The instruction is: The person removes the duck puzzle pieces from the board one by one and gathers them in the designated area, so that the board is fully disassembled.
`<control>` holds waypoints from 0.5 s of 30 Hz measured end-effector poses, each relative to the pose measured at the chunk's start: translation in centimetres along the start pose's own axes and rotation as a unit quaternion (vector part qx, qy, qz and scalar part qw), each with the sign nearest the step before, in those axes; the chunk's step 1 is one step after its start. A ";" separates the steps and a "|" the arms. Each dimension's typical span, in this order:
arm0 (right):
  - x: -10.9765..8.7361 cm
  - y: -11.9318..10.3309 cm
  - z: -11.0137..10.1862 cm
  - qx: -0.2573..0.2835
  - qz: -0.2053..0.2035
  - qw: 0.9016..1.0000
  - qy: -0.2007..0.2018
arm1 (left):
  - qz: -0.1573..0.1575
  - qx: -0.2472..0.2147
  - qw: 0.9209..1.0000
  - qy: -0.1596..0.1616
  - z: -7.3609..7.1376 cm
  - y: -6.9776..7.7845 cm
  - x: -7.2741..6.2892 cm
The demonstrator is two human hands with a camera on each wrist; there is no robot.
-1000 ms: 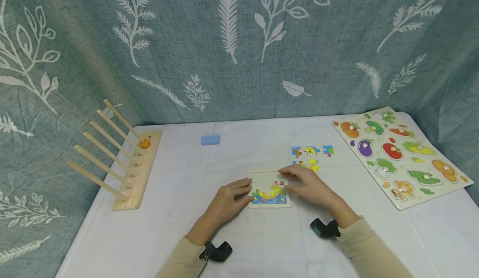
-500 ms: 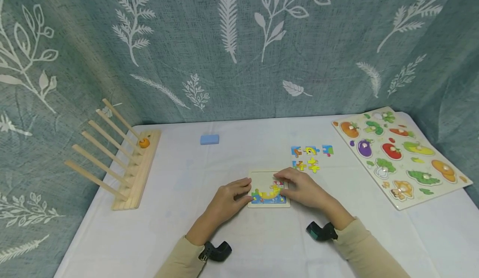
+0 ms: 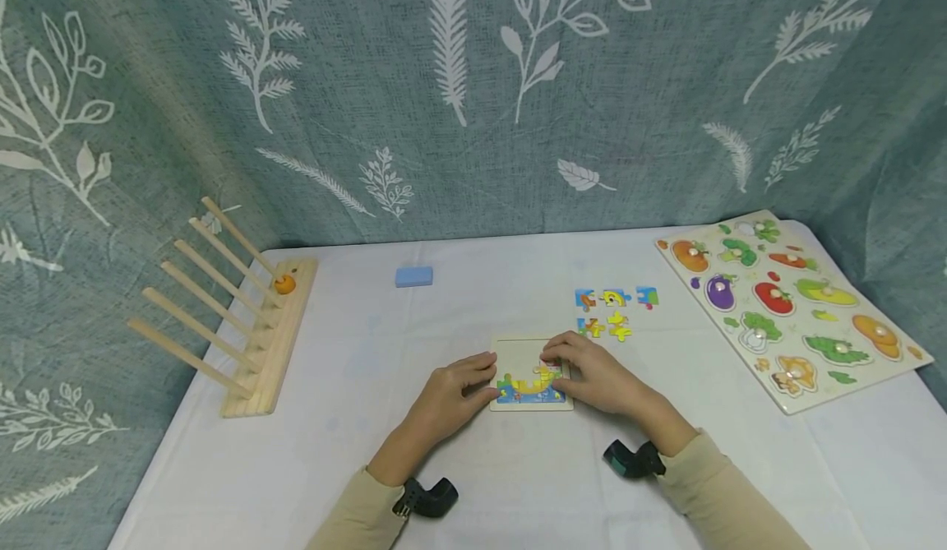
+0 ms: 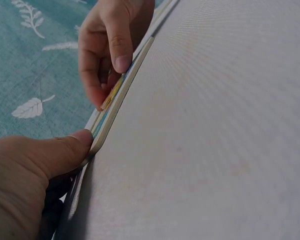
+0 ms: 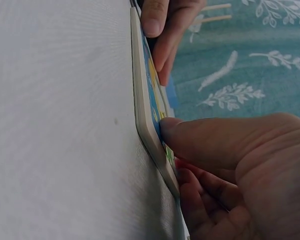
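Observation:
A small jigsaw puzzle board (image 3: 533, 409) with a pale wooden frame lies on the white table in the head view. Blue and yellow pieces fill its lower part and right side; bare backing shows at the upper left. My left hand (image 3: 446, 402) holds the board's left edge, its thumb over the frame's corner in the left wrist view. My right hand (image 3: 602, 376) is over the right side, bent fingers and thumb around a puzzle piece (image 3: 546, 373) lying among the others. The thumb rests on the picture in the right wrist view. Part of that side is hidden beneath the fingers.
Several loose puzzle pieces (image 3: 615, 298) lie behind the right hand. A board of vegetable pictures (image 3: 795, 320) stands at the right. Left is a wooden rack (image 3: 270, 353) with upright pegs and an orange ring (image 3: 284, 284). A blue block (image 3: 413, 276) sits at the back.
My right hand has shifted slightly left over the board, and its fingers now cover much of the pink piece seen before. The left hand stays on the left edge.

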State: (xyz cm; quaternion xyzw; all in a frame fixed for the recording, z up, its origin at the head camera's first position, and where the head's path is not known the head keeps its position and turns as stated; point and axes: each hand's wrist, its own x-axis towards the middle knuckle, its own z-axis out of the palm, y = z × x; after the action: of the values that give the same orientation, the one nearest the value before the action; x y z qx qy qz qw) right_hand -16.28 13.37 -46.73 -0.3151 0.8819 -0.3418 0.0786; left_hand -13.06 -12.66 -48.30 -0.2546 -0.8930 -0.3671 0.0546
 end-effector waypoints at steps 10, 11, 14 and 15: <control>-0.1 0.1 0.0 0.020 -0.002 1.000 0.011 | -0.007 -0.011 1.000 0.006 0.0 0.2 0.1; -0.1 0.1 0.0 0.021 -0.002 1.000 0.010 | -0.007 -0.010 1.000 0.006 0.0 0.2 0.1; -0.1 0.3 0.1 0.025 -0.003 1.000 0.007 | -0.006 -0.010 1.000 0.005 0.0 0.2 0.1; -0.1 0.4 0.1 0.027 -0.002 1.000 0.007 | -0.006 -0.010 1.000 0.005 0.0 0.2 0.1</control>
State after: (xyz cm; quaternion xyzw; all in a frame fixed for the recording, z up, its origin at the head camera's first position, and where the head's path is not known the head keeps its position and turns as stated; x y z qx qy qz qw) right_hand -16.34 13.61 -47.08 -0.3125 0.8721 -0.3680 0.0800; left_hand -13.04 -12.48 -48.20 -0.2474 -0.8906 -0.3778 0.0543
